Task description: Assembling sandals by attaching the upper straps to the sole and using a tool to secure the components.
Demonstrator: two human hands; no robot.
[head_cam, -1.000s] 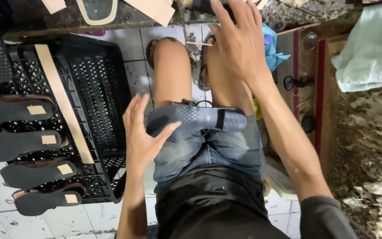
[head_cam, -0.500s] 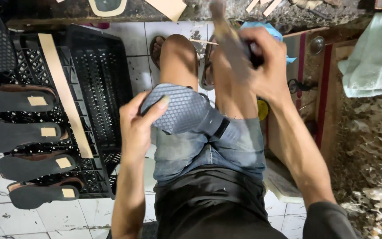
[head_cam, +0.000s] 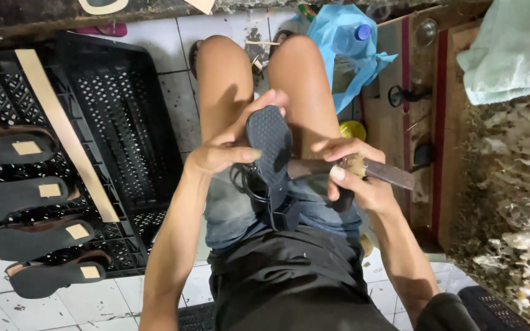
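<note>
The left hand [head_cam: 225, 150] is closed around a black sandal [head_cam: 269, 144], holding it sole-up over the person's lap, fingers wrapped along the left edge and the thumb reaching toward the toe end. The sandal's patterned sole faces the camera, its heel points toward the body, and its dark straps [head_cam: 249, 181] hang below the hand against the denim shorts [head_cam: 234, 211]. The right hand [head_cam: 354, 178] is clenched around a hammer [head_cam: 369, 171] with a worn brownish handle; the tool lies almost level, one end touching the sandal's right edge near the middle, the other sticking out past the hand to the right. Both hands sit just above the bare knees [head_cam: 225, 79]. To the left, on the tiled floor [head_cam: 182, 110], stands a black plastic crate [head_cam: 118, 122] with a pale wooden strip [head_cam: 65, 132] lying slantwise over it. Four more sandals [head_cam: 38, 236] rest sole-up in a row at its left side, each bearing a small tan patch. Beyond the right knee lies a blue plastic bag [head_cam: 345, 43] holding a bottle with a blue cap, and a yellow lid [head_cam: 354, 130] sits near it. A light green cloth [head_cam: 510, 52] lies on the rough surface [head_cam: 510, 202] at the far right.
</note>
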